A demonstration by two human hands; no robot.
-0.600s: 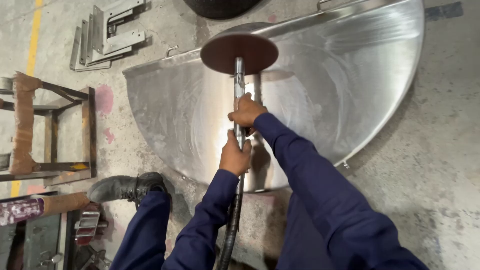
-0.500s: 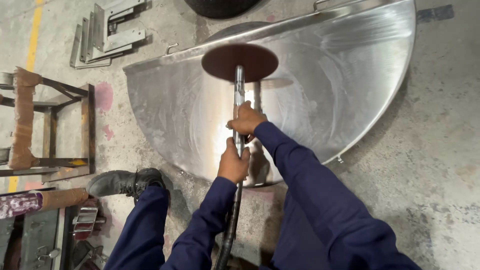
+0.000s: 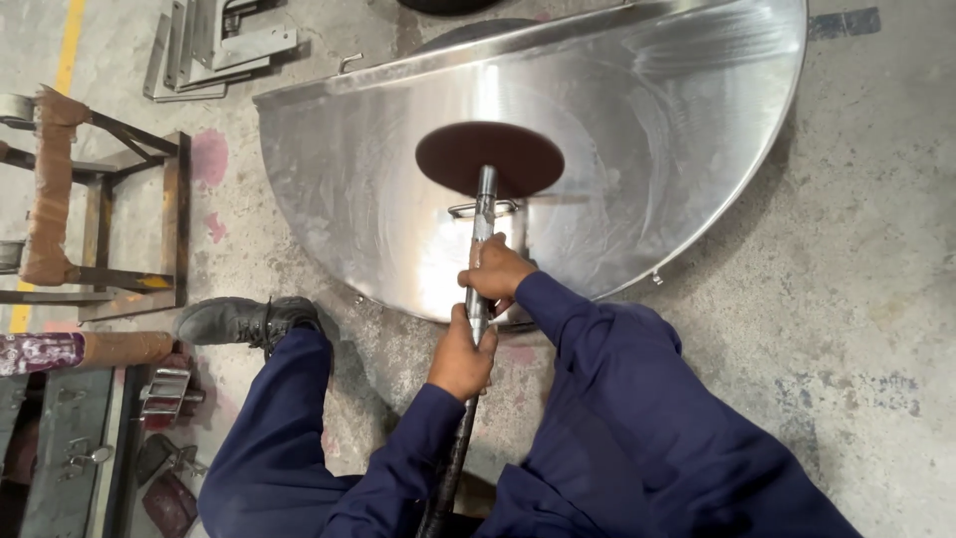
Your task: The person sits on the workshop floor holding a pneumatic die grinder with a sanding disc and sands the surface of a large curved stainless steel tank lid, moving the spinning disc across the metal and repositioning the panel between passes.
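Note:
A long polishing tool with a metal shaft (image 3: pixel 484 214) and a dark brown round disc (image 3: pixel 489 158) rests on a large shiny half-round steel sheet (image 3: pixel 647 149) lying on the concrete floor. My right hand (image 3: pixel 496 274) grips the shaft further up, close to the disc. My left hand (image 3: pixel 461 354) grips it lower, where the black hose (image 3: pixel 445 473) begins. Both arms are in dark blue sleeves. The disc sits near the middle of the sheet.
My black boot (image 3: pixel 239 321) stands at the sheet's left lower edge. A rusty metal frame (image 3: pixel 95 214) wrapped in brown tape is at the left. Flat steel brackets (image 3: pixel 214 45) lie at the top left. Clamps and metal parts (image 3: pixel 164 394) sit at the lower left.
The disc has moved from the sheet's far edge toward its middle, nearer to me. Both hands keep their hold on the shaft.

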